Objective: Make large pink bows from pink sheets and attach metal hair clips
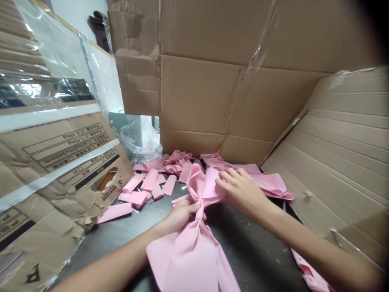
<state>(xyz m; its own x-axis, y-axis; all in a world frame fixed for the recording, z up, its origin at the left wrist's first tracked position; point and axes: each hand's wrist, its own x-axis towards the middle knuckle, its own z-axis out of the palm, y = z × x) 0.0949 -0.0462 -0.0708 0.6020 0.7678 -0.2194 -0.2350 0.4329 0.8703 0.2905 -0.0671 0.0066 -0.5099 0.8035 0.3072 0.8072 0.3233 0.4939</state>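
A large pink fabric bow (194,247) has a gathered knot at its middle, loops above it and wide tails hanging toward me. My left hand (184,213) pinches the bow just at the knot, with the thumb on top. On the upper right loop lies my right hand (237,186), its fingers bent over the fabric's edge; whether they grip it is hard to see. Behind the bow are several small folded pink pieces (150,179) at the left and longer pink strips (270,182) at the right.
Cardboard walls (206,93) enclose the dark table (112,243) at the back and right. A printed carton (69,162) stands at the left. A clear plastic bag (144,140) sits behind the pieces. More pink fabric (311,273) lies at the lower right.
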